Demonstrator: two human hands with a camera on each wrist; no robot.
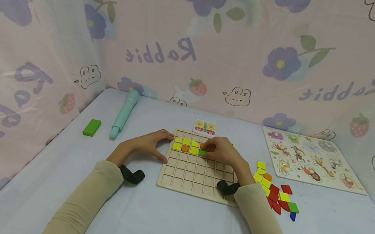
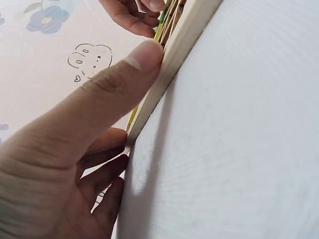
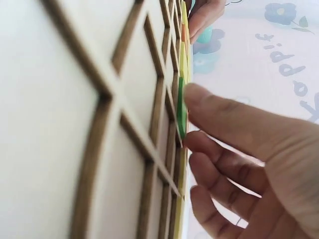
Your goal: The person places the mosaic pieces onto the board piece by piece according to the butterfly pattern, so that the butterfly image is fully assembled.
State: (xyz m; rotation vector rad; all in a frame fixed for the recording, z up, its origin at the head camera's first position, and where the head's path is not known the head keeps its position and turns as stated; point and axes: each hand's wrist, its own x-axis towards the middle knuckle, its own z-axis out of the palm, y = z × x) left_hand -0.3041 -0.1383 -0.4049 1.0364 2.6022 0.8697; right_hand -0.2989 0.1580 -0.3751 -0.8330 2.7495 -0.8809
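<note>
My left hand (image 1: 149,142) rests at the left edge of a wooden grid board (image 1: 181,177). Its thumb (image 2: 148,56) and fingertips touch the board's side, spread apart along it. Over the board's upper rows, my right hand (image 1: 223,150) holds a green square tile (image 3: 181,107) at its grid cell, thumb at one end and bent index finger at the other. Yellow square tiles (image 1: 177,146) and an orange round tile (image 1: 185,148) lie in the upper left cells. Another orange piece (image 1: 202,145) shows beside the right fingers, partly hidden. The right hand covers cells behind it.
A pattern card (image 1: 204,127) lies behind the board. Loose tiles (image 1: 274,193) in yellow, red, green, orange and blue lie right of it. An animal puzzle board (image 1: 313,159) is at the far right. A mint microphone-like stick (image 1: 124,115) and a green block (image 1: 91,127) lie left.
</note>
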